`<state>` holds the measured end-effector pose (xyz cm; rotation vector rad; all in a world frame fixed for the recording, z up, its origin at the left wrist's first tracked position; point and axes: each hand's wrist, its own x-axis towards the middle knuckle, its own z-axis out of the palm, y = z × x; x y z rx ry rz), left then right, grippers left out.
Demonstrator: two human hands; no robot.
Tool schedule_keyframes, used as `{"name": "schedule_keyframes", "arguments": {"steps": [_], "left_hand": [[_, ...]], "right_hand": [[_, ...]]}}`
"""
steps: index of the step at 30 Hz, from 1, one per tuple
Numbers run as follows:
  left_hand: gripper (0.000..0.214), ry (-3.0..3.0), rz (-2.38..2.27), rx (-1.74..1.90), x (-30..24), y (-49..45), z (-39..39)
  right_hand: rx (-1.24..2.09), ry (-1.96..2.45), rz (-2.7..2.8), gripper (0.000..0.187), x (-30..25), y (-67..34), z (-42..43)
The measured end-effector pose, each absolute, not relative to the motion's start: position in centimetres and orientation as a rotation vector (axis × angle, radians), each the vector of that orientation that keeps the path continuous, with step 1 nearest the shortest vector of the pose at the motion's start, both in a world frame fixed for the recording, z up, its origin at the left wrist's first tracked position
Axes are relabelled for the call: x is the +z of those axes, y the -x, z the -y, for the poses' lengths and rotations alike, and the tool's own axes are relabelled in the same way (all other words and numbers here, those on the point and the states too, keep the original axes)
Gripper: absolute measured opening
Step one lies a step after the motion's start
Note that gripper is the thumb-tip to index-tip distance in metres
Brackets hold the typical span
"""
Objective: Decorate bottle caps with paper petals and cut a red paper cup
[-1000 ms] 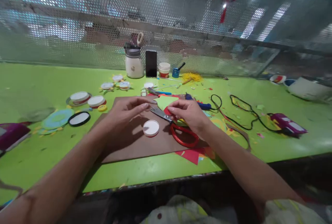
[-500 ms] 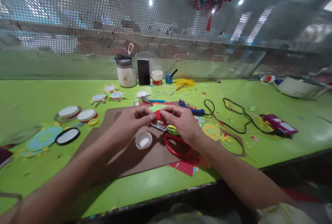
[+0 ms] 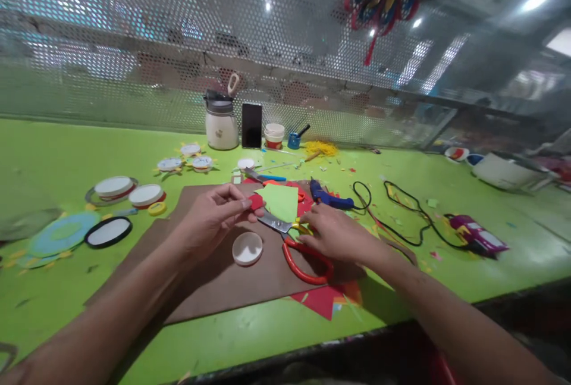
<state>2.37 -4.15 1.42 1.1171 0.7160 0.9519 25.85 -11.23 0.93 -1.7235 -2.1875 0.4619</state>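
Note:
A small red paper piece (image 3: 256, 202) is pinched between the thumb and fingers of my left hand (image 3: 214, 215), held above the brown board. My right hand (image 3: 334, 230) is lowered over the scissors (image 3: 307, 263), fingers apart and bent beside a yellow part (image 3: 300, 228) near the pivot; whether they touch it I cannot tell. The scissors lie with silver blades pointing left and a large red handle loop toward me. Behind them is a light green paper sheet (image 3: 281, 200). A round white lid (image 3: 247, 249) rests on the board below my left hand.
The brown board (image 3: 200, 296) lies on the green table. A blue glue gun (image 3: 330, 196) and its black cable are at the right, near a purple device (image 3: 477, 233). Round lids (image 3: 113, 187) and paper discs (image 3: 65, 235) are left. A jug (image 3: 222, 126) and phone (image 3: 252, 126) stand behind.
My right hand has let go of the red paper piece and moved right and down to the scissors. My left hand keeps the piece and has shifted slightly left. The view has tilted a little.

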Motion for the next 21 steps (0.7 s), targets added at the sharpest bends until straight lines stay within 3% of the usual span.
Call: {"name": "schedule_keyframes", "arguments": {"steps": [9, 16, 21], "left_hand": [[0.019, -0.905, -0.688, 0.896, 0.2, -3.6, 4.8], [0.01, -0.882, -0.759, 0.908, -0.4, -3.9, 4.7], [0.018, -0.84, -0.817, 0.949, -0.1, -4.0, 5.3]], "right_hand": [[0.106, 1.933, 2.556, 0.064, -0.4, -24.3, 11.3], [0.255, 2.003, 2.325, 0.052, -1.1, -24.6, 11.4], [0.461, 1.974, 2.133, 0.045, -0.5, -24.8, 11.9]]}}
